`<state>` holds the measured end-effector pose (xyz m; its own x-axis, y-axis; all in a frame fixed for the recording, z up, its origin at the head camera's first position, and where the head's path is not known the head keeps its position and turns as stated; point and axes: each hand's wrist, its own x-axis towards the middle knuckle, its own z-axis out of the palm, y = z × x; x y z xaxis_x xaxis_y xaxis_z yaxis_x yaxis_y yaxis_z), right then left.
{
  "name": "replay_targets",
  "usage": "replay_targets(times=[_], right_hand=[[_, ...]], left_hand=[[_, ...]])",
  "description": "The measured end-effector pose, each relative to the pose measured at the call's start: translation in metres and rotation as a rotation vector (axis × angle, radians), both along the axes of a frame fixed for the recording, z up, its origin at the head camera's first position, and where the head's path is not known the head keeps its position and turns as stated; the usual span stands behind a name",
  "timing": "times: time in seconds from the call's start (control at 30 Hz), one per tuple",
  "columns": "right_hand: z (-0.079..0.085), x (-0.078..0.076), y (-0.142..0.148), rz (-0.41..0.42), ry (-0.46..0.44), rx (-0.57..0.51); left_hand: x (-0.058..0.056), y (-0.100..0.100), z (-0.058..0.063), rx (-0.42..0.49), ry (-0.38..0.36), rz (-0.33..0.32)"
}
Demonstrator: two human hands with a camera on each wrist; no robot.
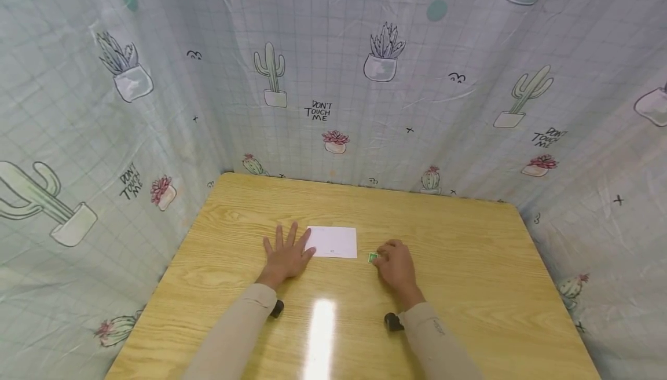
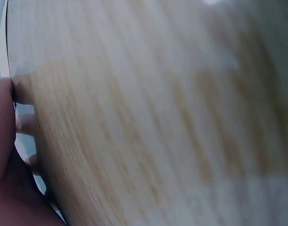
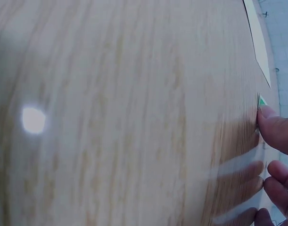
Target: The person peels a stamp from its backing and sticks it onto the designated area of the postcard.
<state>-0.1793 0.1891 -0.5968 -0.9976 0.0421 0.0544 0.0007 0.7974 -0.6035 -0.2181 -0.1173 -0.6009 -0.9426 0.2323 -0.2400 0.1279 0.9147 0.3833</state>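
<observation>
A white envelope-like paper rectangle [image 1: 333, 243] lies on the wooden table, a small printed mark near its lower edge. My left hand [image 1: 285, 258] rests with its fingers spread at the left end of this paper, index finger and thumb overlapping the edge. To the right of the paper, my right hand [image 1: 398, 263] holds a small green square with a pale border, like a stamp [image 1: 373, 258], at its fingertips. In the right wrist view the thumb [image 3: 275, 131] is against the stamp [image 3: 262, 100], while the other fingers are curled. Most of the left hand is outside the left wrist view.
The yellow wooden table [image 1: 469, 276] has rounded far corners. A curtain [image 1: 333, 67] printed with cacti hangs behind it and along both sides. Black wrist camera mounts [image 1: 393, 322] sit by the sleeves, and a bright light reflection crosses the near tabletop.
</observation>
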Motion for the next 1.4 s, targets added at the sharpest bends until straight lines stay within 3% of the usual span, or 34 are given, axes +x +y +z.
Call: replay_targets(times=[0.07, 0.3, 0.6, 0.73, 0.87, 1.07, 1.4], right_hand=[[0.001, 0.000, -0.002, -0.017, -0.008, -0.009], [-0.002, -0.002, -0.010, -0.026, -0.028, -0.079], [-0.007, -0.001, -0.017, 0.021, 0.024, -0.097], [-0.006, -0.003, -0.018, -0.012, -0.006, -0.103], [-0.001, -0.006, -0.016, -0.066, -0.049, -0.136], [0.010, -0.003, -0.011, -0.093, -0.104, -0.194], [0.023, 0.000, -0.009, -0.123, -0.116, -0.318]], left_hand=[[0.001, 0.000, 0.002, -0.004, 0.008, 0.000], [-0.002, -0.002, -0.009, 0.024, 0.012, 0.004], [0.001, 0.000, -0.006, -0.004, 0.006, 0.005], [0.000, 0.000, -0.007, -0.006, 0.010, -0.002], [-0.005, -0.002, -0.017, 0.015, -0.011, -0.003], [-0.005, -0.002, -0.017, -0.003, 0.003, -0.006], [-0.006, -0.001, -0.014, -0.003, -0.012, -0.004]])
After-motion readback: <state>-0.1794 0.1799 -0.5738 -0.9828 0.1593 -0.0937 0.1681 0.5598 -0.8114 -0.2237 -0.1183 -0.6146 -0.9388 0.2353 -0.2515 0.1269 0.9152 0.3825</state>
